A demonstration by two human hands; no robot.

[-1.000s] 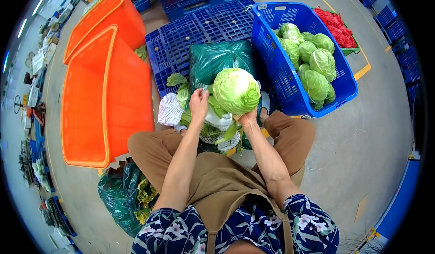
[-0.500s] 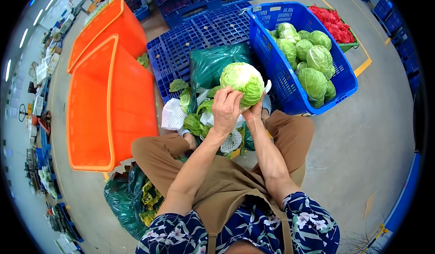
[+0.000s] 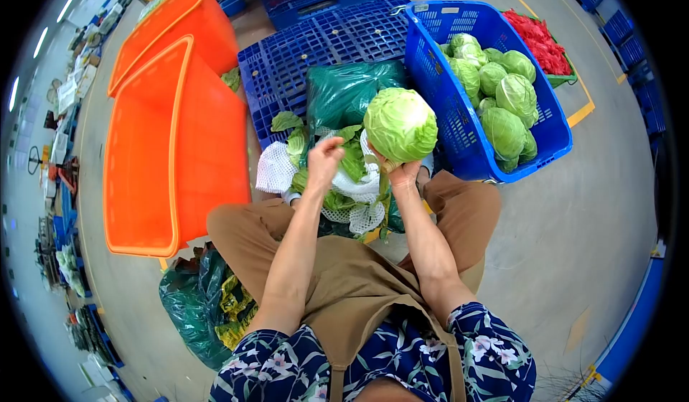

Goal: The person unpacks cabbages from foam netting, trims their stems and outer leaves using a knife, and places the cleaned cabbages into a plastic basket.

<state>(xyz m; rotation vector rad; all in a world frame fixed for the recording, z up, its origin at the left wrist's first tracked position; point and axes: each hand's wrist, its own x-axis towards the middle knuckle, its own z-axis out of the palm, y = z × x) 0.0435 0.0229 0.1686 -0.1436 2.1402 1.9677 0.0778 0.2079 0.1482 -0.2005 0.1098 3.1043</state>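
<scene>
- The person's right hand (image 3: 404,175) cups a round green cabbage (image 3: 400,124) from below, fingers spread beneath it (the cabbage hides most of them).
- The left hand (image 3: 325,161) hangs just to the left of the cabbage, apart from it, fingers loosely curled; whether anything is pinched there I cannot tell.
- The cabbage is held up in front of the lap, between a dark-green plastic sack (image 3: 348,90) and the brown apron (image 3: 366,273).
- Below the hands lie loose cabbage leaves (image 3: 353,159) and white mesh sleeves (image 3: 275,169), piled together.
- The green sack rests at the near end of a blue plastic pallet (image 3: 276,64).
- To the right stands a blue perforated crate (image 3: 459,125) with a heap of cabbages (image 3: 515,93) inside.
- Two small pale labels (image 3: 450,10) sit on the crate's far rim (their print is too small to read).
- Behind that crate, a green basket (image 3: 563,80) is heaped with red netting (image 3: 538,41).
- To the left, two orange tubs (image 3: 208,172) stand one behind the other, their visible sides plain.
- By the left knee, a green plastic bag (image 3: 190,298) lies beside crumpled black-and-yellow plastic (image 3: 235,305) (its markings are too creased to make out).
</scene>
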